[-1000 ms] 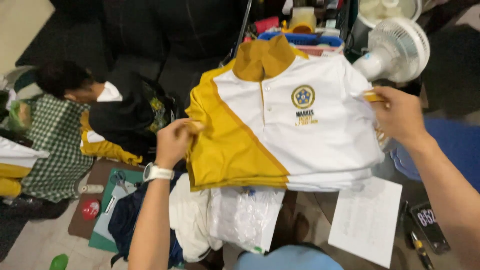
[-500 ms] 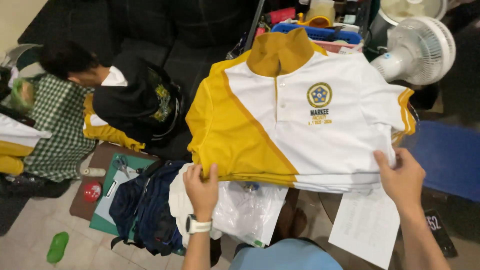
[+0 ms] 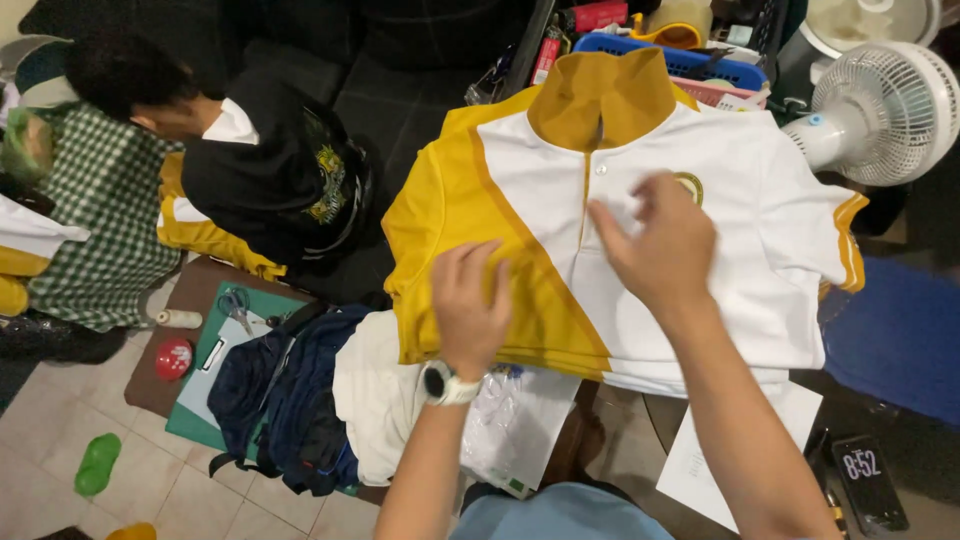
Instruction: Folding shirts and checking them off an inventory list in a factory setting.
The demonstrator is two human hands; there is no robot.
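Both hands rest palm down on a white and mustard-yellow polo shirt (image 3: 700, 290) that lies front-up on top of a stack of folded shirts in the middle of the scene. The left hand (image 3: 470, 305), a watch on its wrist, lies flat with fingers together on the yellow panel near the shirt's left edge. The right hand (image 3: 660, 240) presses on the white chest just right of the button placket, fingers loosely spread, holding nothing. The yellow collar (image 3: 603, 95) points to the far side. Near the stack lies a clear plastic bag (image 3: 520, 425) and a sheet of paper (image 3: 735, 460). A white fan (image 3: 885, 110) stands far right. At far left another person in a black top (image 3: 270, 170) bends over cloth.
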